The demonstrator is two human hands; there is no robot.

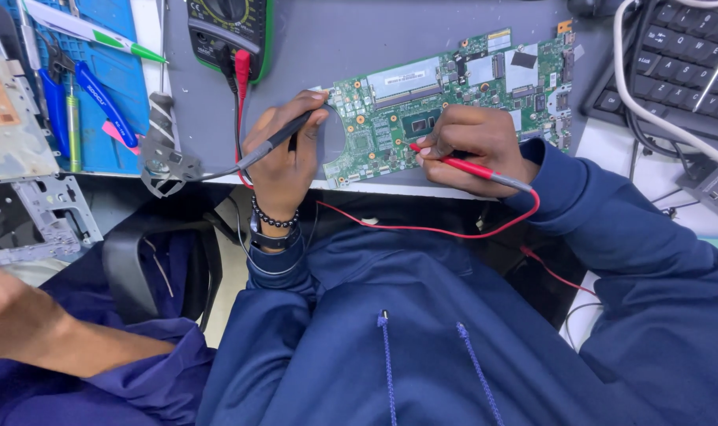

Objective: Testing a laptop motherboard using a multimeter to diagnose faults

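Note:
A green laptop circuit board point(390, 110) lies on the grey desk point(312, 47). My left hand point(284, 154) grips a black test probe point(284, 138) like a pen, its tip at the board's left edge. My right hand point(473, 146) rests on the board's lower middle and pinches a red test probe point(469, 167), whose tip touches the board near a dark chip. Red and black leads run from the probes to a multimeter point(229, 28) with a green rim at the top. A beaded bracelet sits on my left wrist.
A black keyboard point(674, 63) and white cable point(651, 110) are at the right. On the left, a blue mat point(114, 71) holds tweezers, a pen and a screwdriver point(160, 118), beside metal laptop parts point(16, 134). Another person's forearm point(28, 327) lies bottom left.

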